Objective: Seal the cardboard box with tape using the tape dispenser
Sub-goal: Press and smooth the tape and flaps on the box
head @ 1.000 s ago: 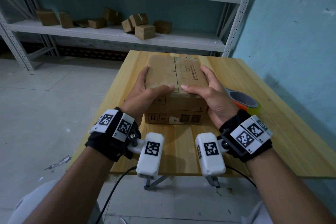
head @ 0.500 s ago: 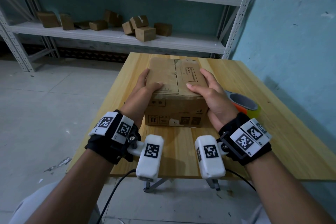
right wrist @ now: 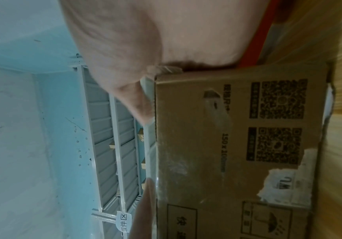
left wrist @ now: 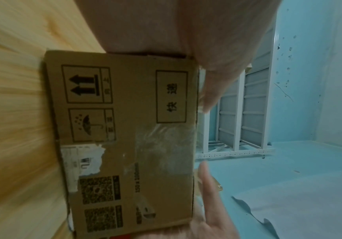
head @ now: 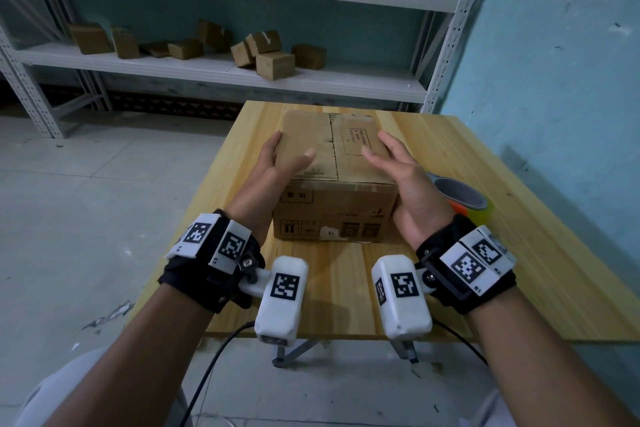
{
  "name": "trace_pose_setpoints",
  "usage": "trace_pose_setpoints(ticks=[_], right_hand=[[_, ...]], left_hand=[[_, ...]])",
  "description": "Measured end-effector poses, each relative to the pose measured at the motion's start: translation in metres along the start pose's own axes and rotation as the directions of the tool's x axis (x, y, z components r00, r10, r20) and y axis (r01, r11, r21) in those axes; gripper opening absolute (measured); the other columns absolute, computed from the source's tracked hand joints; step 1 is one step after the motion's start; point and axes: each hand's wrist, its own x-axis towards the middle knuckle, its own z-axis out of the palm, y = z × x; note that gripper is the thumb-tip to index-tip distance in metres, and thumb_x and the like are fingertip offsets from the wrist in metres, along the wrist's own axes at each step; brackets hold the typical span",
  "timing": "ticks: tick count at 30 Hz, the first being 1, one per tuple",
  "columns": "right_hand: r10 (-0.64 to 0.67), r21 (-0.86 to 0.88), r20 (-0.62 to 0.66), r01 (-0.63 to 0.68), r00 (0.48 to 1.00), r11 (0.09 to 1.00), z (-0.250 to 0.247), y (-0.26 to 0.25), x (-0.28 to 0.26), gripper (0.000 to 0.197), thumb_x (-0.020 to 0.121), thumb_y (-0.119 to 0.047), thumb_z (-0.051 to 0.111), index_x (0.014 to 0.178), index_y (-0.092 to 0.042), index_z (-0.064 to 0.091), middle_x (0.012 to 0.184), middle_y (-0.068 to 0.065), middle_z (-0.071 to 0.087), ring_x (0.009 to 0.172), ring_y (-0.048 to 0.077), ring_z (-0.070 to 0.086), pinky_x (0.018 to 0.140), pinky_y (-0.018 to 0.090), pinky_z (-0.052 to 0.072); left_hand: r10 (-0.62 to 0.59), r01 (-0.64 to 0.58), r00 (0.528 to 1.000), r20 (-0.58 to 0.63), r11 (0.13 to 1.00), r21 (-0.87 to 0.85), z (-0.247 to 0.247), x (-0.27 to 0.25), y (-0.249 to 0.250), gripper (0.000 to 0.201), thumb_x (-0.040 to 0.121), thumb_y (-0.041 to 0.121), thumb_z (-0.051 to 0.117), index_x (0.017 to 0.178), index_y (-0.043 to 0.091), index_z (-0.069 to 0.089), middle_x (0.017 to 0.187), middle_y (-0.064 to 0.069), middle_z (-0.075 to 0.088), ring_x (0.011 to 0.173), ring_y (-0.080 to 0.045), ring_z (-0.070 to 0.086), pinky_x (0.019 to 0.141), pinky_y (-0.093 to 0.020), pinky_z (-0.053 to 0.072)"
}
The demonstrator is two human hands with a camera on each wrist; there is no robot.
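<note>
A closed cardboard box (head: 332,163) sits in the middle of the wooden table (head: 519,218), its top flaps meeting along a centre seam. My left hand (head: 289,163) lies against the box's left side with straight fingers and its thumb flat on the top. My right hand (head: 391,163) is at the right top edge, fingers extended, thumb hovering just over the lid. The tape roll (head: 464,199), orange and yellow-green with a grey core, lies on the table right of the box, partly hidden by my right hand. Both wrist views show the printed front face of the box (left wrist: 125,137) (right wrist: 237,145).
A white metal shelving unit (head: 221,69) behind the table carries several small cardboard boxes (head: 275,66). A blue wall (head: 571,97) runs close along the table's right side. Bare tabletop lies in front of the box, and grey floor to the left.
Both thumbs, which met near the front middle of the lid, have drawn apart toward the box's sides. The right hand has lifted slightly off the top. The box has stayed in place.
</note>
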Motion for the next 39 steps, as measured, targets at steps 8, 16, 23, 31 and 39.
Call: trace_pose_setpoints(ticks=[8, 16, 23, 31, 39], right_hand=[[0.007, -0.014, 0.006, -0.007, 1.0, 1.0, 0.001, 0.0, 0.0, 0.081, 0.084, -0.01, 0.072, 0.151, -0.027, 0.031, 0.131, -0.001, 0.057, 0.12, 0.017, 0.057, 0.102, 0.037, 0.049], [0.006, 0.067, -0.007, -0.005, 1.0, 0.998, -0.002, -0.001, 0.001, 0.069, 0.09, -0.005, 0.061, 0.151, -0.023, 0.034, 0.13, 0.0, 0.059, 0.117, 0.019, 0.06, 0.093, 0.033, 0.052], [0.005, 0.139, -0.001, -0.005, 1.0, 0.99, -0.004, -0.004, -0.001, 0.053, 0.096, -0.005, 0.05, 0.146, -0.02, 0.042, 0.125, -0.001, 0.066, 0.109, 0.017, 0.066, 0.084, 0.03, 0.053], [-0.078, -0.022, -0.12, 0.076, 0.99, 0.997, -0.021, -0.014, -0.008, 0.037, 0.099, -0.018, 0.05, 0.136, -0.019, 0.054, 0.128, -0.003, 0.061, 0.123, 0.014, 0.054, 0.102, 0.028, 0.043], [-0.077, -0.056, -0.194, 0.068, 0.978, 0.996, -0.021, -0.012, -0.018, 0.007, 0.096, -0.01, 0.052, 0.092, -0.014, 0.057, 0.079, 0.0, 0.055, 0.065, 0.01, 0.048, 0.061, 0.026, 0.038]], left_hand=[[-0.002, 0.002, 1.0, -0.004, 0.999, 0.045, 0.0, -0.001, 0.0, 0.081, 0.083, 0.03, 0.068, 0.147, 0.04, 0.019, 0.135, -0.002, 0.038, 0.11, -0.027, 0.054, 0.085, -0.035, 0.05], [-0.001, 0.0, 1.0, -0.014, 0.999, -0.044, 0.0, 0.0, 0.001, 0.064, 0.095, 0.027, 0.052, 0.149, 0.033, 0.02, 0.138, -0.006, 0.043, 0.102, -0.021, 0.059, 0.07, -0.026, 0.051], [0.006, -0.004, 1.0, 0.015, 0.99, -0.143, -0.005, 0.002, 0.002, 0.048, 0.101, 0.04, 0.036, 0.146, 0.024, 0.033, 0.133, -0.007, 0.055, 0.112, -0.022, 0.059, 0.093, -0.035, 0.049], [0.101, -0.096, 0.989, -0.106, 0.994, 0.053, -0.028, -0.004, 0.011, 0.037, 0.098, 0.033, 0.045, 0.134, 0.026, 0.048, 0.129, 0.005, 0.052, 0.116, -0.015, 0.052, 0.095, -0.031, 0.043], [0.116, -0.117, 0.984, -0.137, 0.993, 0.005, -0.036, -0.007, 0.012, 0.021, 0.094, 0.015, 0.053, 0.073, 0.014, 0.053, 0.067, -0.001, 0.049, 0.058, -0.012, 0.046, 0.055, -0.024, 0.04]])
